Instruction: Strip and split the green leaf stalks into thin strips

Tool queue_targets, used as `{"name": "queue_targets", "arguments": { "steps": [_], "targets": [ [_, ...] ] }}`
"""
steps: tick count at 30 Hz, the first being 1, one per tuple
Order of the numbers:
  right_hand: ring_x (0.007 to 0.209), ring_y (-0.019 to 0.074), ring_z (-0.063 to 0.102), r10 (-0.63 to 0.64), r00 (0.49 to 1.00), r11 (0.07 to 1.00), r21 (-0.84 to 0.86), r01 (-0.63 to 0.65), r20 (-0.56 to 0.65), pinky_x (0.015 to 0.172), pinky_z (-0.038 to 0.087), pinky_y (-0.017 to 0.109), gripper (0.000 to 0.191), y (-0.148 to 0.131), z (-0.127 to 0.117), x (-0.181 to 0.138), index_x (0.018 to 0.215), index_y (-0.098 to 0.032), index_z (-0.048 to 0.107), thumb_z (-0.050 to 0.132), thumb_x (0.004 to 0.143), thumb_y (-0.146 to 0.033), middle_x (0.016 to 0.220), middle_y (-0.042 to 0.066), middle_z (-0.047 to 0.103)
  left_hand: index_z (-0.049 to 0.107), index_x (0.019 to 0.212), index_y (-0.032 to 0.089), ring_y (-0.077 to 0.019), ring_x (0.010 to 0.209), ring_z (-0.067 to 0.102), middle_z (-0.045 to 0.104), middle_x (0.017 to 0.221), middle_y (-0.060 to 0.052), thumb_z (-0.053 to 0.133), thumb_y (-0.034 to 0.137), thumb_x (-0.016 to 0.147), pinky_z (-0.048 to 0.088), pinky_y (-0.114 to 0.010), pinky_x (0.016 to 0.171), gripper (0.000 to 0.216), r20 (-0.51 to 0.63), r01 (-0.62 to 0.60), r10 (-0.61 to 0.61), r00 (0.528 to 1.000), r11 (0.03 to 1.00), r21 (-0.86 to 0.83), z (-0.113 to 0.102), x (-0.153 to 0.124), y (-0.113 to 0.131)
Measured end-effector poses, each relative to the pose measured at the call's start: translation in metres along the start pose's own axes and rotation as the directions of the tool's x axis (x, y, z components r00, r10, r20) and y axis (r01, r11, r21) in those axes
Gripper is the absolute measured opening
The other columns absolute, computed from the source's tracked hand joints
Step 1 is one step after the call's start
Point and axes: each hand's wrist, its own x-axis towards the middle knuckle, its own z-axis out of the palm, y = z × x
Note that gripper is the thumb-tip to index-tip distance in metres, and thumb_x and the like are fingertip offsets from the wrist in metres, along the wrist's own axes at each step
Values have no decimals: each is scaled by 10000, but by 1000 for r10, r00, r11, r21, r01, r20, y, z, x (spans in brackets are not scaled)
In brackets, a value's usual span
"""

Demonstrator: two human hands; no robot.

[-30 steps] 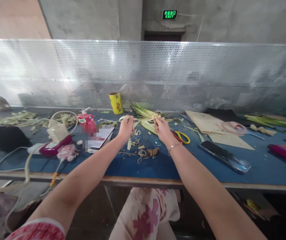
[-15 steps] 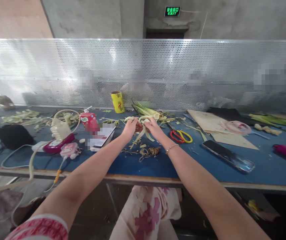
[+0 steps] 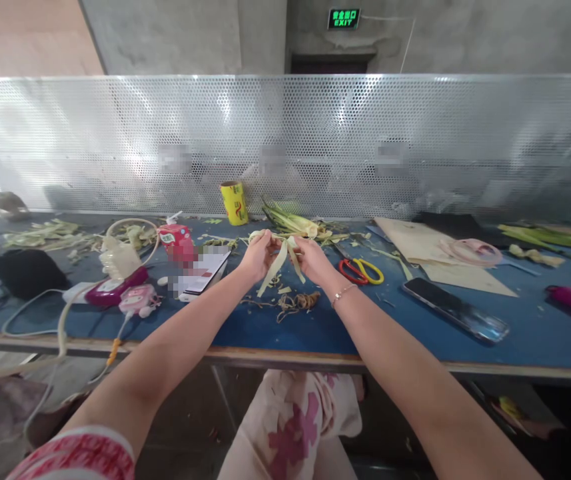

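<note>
Because the left hand (image 3: 259, 257) and the right hand (image 3: 312, 260) pinch pale leaf strips (image 3: 274, 269) between their fingers, above the middle of the desk (image 3: 265, 337), an uneven pull could tear the thin material or let it slip free. The dangling ends might snag on the tangled twine (image 3: 308, 301) on the near side. Should the right hand swing right, it could knock the red-and-yellow scissors (image 3: 362, 268) lying near it.

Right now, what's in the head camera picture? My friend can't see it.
A person's left hand and right hand hold pale plant strips over a blue table. Red-and-yellow scissors and a phone lie to the right.
</note>
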Motion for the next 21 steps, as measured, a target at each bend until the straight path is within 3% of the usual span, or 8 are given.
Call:
{"name": "queue_targets", "arguments": {
  "steps": [2,9,15,21],
  "targets": [
    [489,126,510,13,1000,1000,23,-13,-15,511,429,264,147,-2,2,-1,757,-216,514,606,809,-318,573,-23,567,435,669,173,-95,545,555,537,619,24,439,262,924,473,-238,557,270,9,-4,5,1000,1000,-17,0,0,-1],
    [491,109,464,39,988,999,19,-43,147,526,423,260,279,4,6,-1,714,-210,546,638,785,-463,532,-40,514,450,691,176,-128,553,589,559,633,18,491,285,892,466,-258,536,232,172,6,-4,985,1000,-7,-5,3,-6],
    [519,102,471,-87,987,995,-26,92,137,528,395,255,305,6,6,-2,696,-200,531,610,795,-477,592,-28,556,455,673,172,-113,520,565,532,569,19,498,304,899,479,-256,569,265,115,17,-28,993,995,97,1,-3,-5],
    [516,132,530,-55,987,993,-99,71,152,483,404,273,422,6,6,-1,812,-212,561,519,799,-632,624,-5,591,483,692,166,-107,502,551,558,595,8,555,369,869,472,-254,530,279,101,23,-37,994,990,138,3,-3,-8]
  ]
}}
